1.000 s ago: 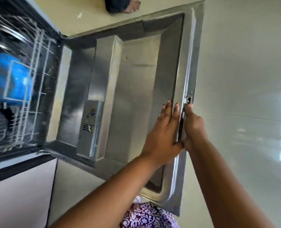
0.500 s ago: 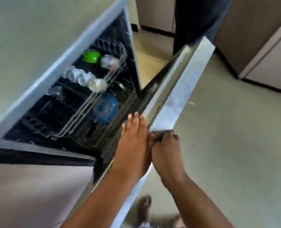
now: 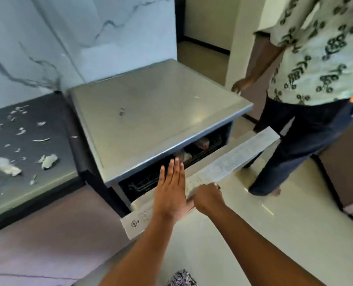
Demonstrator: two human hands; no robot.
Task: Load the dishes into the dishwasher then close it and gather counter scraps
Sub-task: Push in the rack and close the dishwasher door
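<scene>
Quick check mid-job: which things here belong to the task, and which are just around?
Job:
dishwasher door, nearly shut
left hand, flat on it
right hand, gripping its edge
rack inside
counter scraps

Just around:
bystander
marble wall

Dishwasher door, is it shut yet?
Not yet. The door stands ajar, and a dark gap shows the rack inside.

The dark bench [image 3: 53,120] at the left carries a scatter of pale scraps [image 3: 20,131], with two larger crumpled white pieces [image 3: 8,166] and [image 3: 49,161] near its front edge. Just beside it, the dishwasher's grey steel top [image 3: 150,112] bears a small dark mark [image 3: 121,113]. A person [image 3: 307,100] stands barefoot on the pale floor [image 3: 254,240].
</scene>
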